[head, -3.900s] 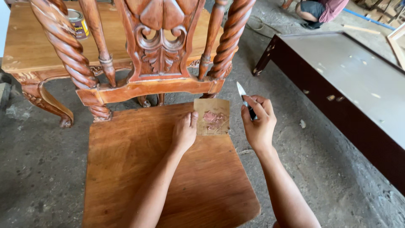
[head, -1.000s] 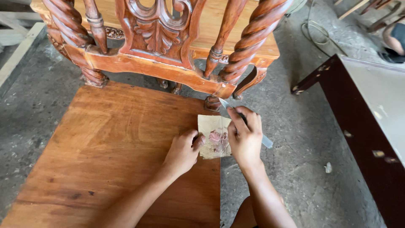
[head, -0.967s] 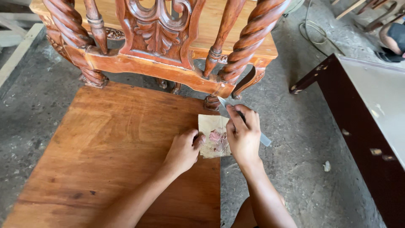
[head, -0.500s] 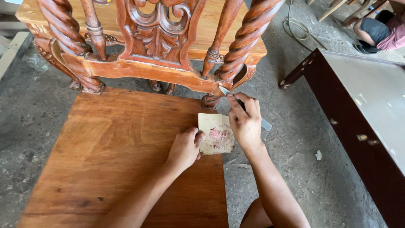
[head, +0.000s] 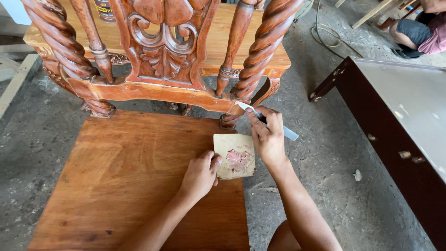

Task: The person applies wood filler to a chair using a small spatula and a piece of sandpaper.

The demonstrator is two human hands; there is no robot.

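The right hand (head: pixel 268 135) is closed around a slim putty knife (head: pixel 267 122), its pale blade tip pointing toward ten o'clock and touching the lower rail of the carved chair back (head: pixel 163 56), right beside the base of the twisted post (head: pixel 262 51). The left hand (head: pixel 200 174) rests on the flat wooden seat (head: pixel 121 176), fingers curled, its thumb and fingertips pinching the left edge of a small square tan card (head: pixel 235 155) smeared with pinkish filler. The card lies on the seat's right edge, at five o'clock from the knife tip, between the two hands. A dark cabinet (head: pixel 395 135) stands at three o'clock on the concrete floor (head: pixel 320 186). Another person's leg (head: pixel 411 30) shows at one o'clock.
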